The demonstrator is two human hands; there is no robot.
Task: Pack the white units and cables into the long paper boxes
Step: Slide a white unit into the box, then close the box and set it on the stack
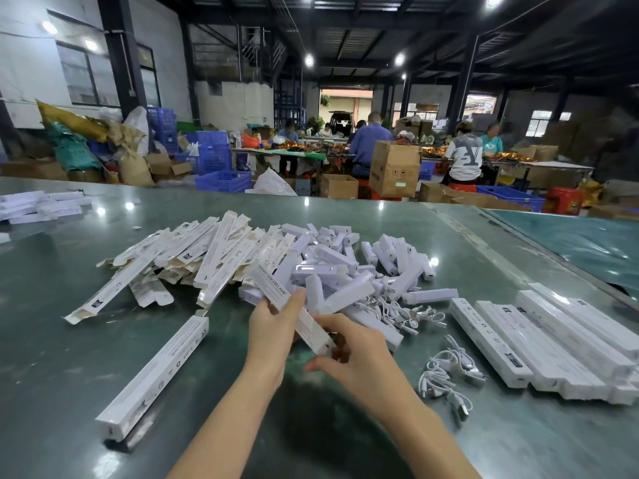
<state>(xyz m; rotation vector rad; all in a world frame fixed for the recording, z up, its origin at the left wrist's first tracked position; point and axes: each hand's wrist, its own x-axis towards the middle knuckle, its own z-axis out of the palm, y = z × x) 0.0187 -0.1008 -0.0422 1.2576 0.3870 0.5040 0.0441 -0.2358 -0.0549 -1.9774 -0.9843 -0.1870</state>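
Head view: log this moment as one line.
stage: boxing | left hand: grips long paper box | right hand: fingers at box's near end | loose cables: on table, right | packed boxes: far right

The left hand [273, 326] is covering the middle of the long paper box [294, 305] it is gripping, and the right hand [349, 354] is hiding that box's near end, so whether the flap is open is impossible to tell. Both forearms are running off the bottom edge. The heap of white units [345, 267] is burying its lower pieces. The packed boxes [553, 344] are getting cut by the right edge. Print on the flat boxes [193, 257] is staying too small to read.
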